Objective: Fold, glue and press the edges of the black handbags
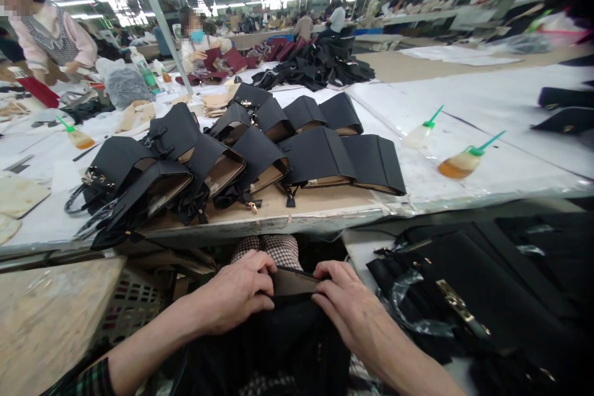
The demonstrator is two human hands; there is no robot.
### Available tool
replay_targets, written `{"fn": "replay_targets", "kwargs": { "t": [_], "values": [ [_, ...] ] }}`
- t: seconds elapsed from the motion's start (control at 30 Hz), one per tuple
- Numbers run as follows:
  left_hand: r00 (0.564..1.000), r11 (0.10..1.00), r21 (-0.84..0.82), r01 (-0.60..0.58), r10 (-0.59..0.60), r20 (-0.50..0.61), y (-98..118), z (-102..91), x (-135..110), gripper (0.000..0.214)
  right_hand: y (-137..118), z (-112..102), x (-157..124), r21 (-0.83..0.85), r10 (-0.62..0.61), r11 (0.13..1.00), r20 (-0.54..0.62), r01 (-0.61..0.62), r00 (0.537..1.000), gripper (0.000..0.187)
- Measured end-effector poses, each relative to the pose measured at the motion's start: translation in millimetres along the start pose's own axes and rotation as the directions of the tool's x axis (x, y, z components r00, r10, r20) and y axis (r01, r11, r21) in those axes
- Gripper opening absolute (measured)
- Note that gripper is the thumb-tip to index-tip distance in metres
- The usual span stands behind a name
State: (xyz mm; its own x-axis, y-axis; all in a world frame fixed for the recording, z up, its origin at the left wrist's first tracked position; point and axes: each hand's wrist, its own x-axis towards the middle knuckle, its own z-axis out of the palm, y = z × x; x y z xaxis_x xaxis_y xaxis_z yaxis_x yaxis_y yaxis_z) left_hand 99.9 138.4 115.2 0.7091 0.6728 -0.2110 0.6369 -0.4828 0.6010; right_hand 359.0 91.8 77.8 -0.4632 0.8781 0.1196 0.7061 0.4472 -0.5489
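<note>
A black handbag [297, 328] with a brown lining rests on my lap below the table edge. Its mouth faces up, and a strip of the lining shows between my hands. My left hand [248, 284] pinches the rim at the left end of the opening. At the other end, my right hand [341, 297] has its fingers curled over the rim. The lower part of the bag merges with dark cloth and is hard to make out. Just beyond, several black handbags [318, 151] lie in overlapping rows on the table, brown linings showing at their open ends.
Glue bottles with green nozzles [459, 164] lie on the white tabletop [524, 167]. More black bags [492, 284] with gold clasps are piled close on my right. A wooden board [55, 322] is at my left, beside a plastic crate [134, 303]. Co-workers sit across the table.
</note>
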Motion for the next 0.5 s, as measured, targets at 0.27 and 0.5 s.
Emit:
{"fn": "replay_targets", "kwargs": {
  "t": [0.27, 0.5],
  "values": [
    [0.999, 1.0, 0.016, 0.012, -0.012, 0.03, 4, 2.9, 7, 0.011, 12, -10, 4, -0.156, 0.018, 0.988, 0.084, -0.005, 0.996, 0.01],
    [0.998, 0.998, 0.009, 0.057, -0.057, 0.009, 4, 1.2, 5, 0.013, 12, -11, 3, -0.202, -0.081, 0.975, 0.04, 0.087, 0.996, 0.015]
  ]
}}
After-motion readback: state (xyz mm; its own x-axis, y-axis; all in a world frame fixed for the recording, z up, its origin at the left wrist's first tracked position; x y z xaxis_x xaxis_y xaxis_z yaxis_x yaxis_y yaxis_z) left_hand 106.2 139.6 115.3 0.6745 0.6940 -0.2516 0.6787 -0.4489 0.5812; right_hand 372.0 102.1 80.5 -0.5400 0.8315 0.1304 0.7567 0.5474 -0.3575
